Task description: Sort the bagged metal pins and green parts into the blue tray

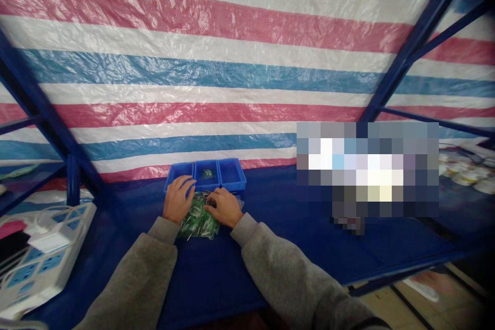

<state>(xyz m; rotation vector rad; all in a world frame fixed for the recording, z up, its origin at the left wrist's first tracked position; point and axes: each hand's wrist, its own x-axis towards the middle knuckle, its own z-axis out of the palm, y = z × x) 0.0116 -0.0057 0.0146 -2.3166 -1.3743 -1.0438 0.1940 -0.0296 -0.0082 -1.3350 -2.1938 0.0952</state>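
- At six o'clock of the blue tray [231, 175], head view, green packets [198, 224] lie heaped on the desk [216, 278].
- Left hand [179, 199], ten o'clock of them: fingers loosely spread.
- Right hand [225, 207], two o'clock: fingers curled at the heap; grip cannot be told.
- Power strip [38, 268]: eight o'clock.

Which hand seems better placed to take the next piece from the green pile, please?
Probably the right hand: its thumb and fingertips are at the green pile. The left hand has its fingers spread beside the blue tray's left compartment.
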